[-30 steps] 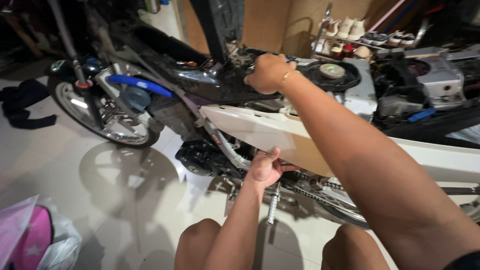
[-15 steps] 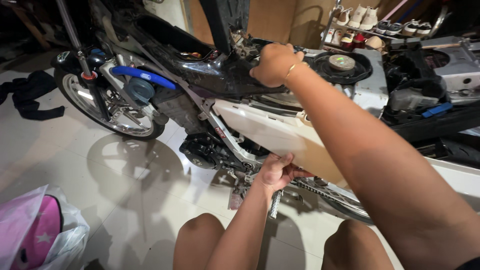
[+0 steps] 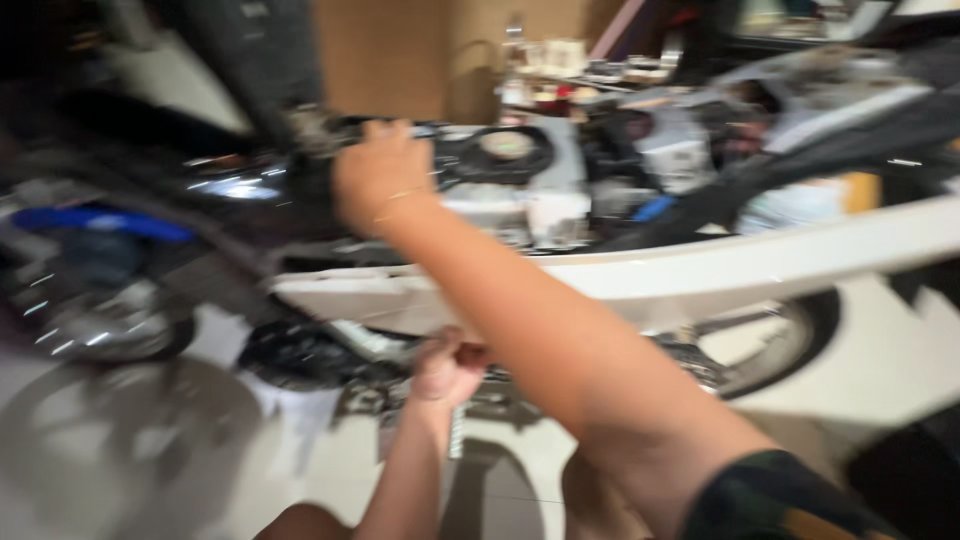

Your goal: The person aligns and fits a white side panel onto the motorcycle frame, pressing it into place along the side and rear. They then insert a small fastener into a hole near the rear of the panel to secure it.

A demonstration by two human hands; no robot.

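Frame's blurred. My right hand point(image 3: 378, 180) is up top on the motorcycle's dark frame point(image 3: 230, 190), fingers curled over it. My left hand point(image 3: 447, 368) is below, at the lower edge of the white side panel point(image 3: 640, 280), fist closed near the engine point(image 3: 300, 355); can't tell what it grips.

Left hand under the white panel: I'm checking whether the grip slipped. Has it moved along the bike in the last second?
No. The left hand is still closed at the lower edge of the white panel, above the kickstand; only the camera shifted.
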